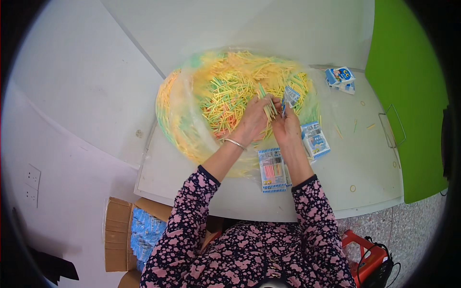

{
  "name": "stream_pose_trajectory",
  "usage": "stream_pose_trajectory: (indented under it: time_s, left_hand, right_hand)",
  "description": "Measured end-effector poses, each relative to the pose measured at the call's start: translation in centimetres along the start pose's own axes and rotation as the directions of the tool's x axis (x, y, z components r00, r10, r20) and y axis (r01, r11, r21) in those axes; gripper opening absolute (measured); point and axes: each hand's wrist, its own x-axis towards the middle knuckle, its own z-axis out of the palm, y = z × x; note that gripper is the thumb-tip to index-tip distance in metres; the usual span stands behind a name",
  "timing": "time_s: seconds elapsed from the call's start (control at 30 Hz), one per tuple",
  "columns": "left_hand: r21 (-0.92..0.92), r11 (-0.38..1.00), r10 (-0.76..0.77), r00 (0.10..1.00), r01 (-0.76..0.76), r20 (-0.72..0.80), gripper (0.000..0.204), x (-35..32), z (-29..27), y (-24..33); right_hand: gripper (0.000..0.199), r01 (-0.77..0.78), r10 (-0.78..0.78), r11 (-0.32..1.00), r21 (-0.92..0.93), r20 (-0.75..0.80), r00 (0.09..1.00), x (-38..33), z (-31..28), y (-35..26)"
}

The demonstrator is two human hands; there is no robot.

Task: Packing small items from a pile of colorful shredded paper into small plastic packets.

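A large clear plastic bag point(189, 139) lies spread on the table, full of thin yellow, green and pink sticks point(225, 98). Above its right part, my left hand point(252, 119) is closed on a small bundle of these sticks point(269, 106), which stand roughly upright. Close beside it, my right hand point(286, 128) grips a small blue-and-white packet point(291, 97) between its fingers. The right fingertips are near the bundle; whether they touch it is hard to tell. Under my right forearm lie a packet with pink sticks showing through point(272, 169) and another blue-and-white packet point(315, 140).
More packets point(340, 77) lie at the table's back right. Loose sticks and small rings are scattered on the white table point(345, 177). A green panel point(408, 120) with a wire handle borders the right. An open cardboard box point(119, 235) of blue packets stands lower left; a red stool point(367, 257) lower right.
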Motion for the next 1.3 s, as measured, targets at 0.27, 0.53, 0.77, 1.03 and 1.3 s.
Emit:
stream_pose_trajectory:
  time_s: [0.27,0.53,0.77,1.03,1.3]
  left_hand:
    - [0.102,0.955,0.29,0.949,-0.279,-0.122,0.011,-0.8,0.5,-3.5]
    - [0.205,0.971,0.161,0.973,-0.126,-0.165,0.023,-0.1,-0.7,-0.5]
    - [0.059,0.969,0.243,0.969,-0.239,-0.056,0.024,-0.7,1.2,4.4]
    - [0.148,0.969,0.173,0.971,-0.198,0.165,0.027,-2.5,3.5,3.8]
    - [0.468,0.85,0.156,0.965,-0.24,0.211,0.035,-3.5,3.4,2.2]
  right_hand:
    - [0.02,0.055,-0.055,0.998,-0.009,-0.041,0.998,0.4,-0.1,1.4]
    - [0.019,0.2,-0.176,0.855,-0.479,0.096,0.98,0.0,-0.1,-2.7]
    - [0.013,0.082,0.21,0.523,-0.849,0.222,0.952,-3.1,0.0,-8.1]
    - [0.016,0.111,0.355,0.394,-0.913,0.262,0.898,-4.6,-0.9,-8.8]
    - [0.022,0.1,0.39,0.362,-0.927,0.248,0.887,-4.6,-1.3,-9.1]
